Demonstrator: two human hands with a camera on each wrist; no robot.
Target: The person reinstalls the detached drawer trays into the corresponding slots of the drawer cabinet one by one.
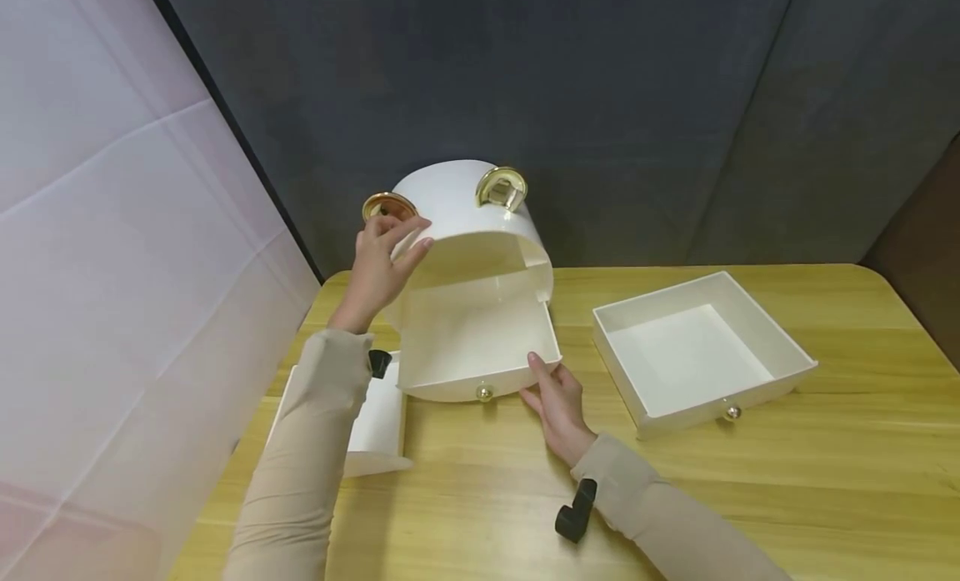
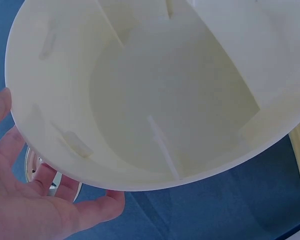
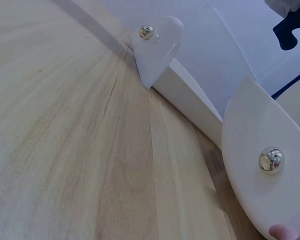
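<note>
**Both hands on the white drum-shaped cabinet**

The rounded white cabinet [image 1: 468, 231] sits tilted at the far middle of the wooden table [image 1: 750, 498], its open side towards the person, with two gold fittings [image 1: 501, 187] on top. A drawer [image 1: 480, 348] with a small gold knob [image 1: 484, 393] is part-way out of its lower half.

The left hand [image 1: 382, 264], at 9 o'clock of the cabinet, holds the curved rim with its fingers laid over the edge and thumb behind; the left wrist view shows the hollow inside [image 2: 165, 100] and the palm [image 2: 35, 205] against the outer wall. The right hand [image 1: 557, 402], at 5 o'clock of the drawer, has nearly straight fingers touching the drawer's front corner, gripping nothing.

At 3 o'clock, well apart, lies a square white drawer [image 1: 697, 352] with its own knob. At 7 o'clock, partly under the left sleeve [image 1: 315, 456], lies another drawer [image 1: 378, 427].
</note>
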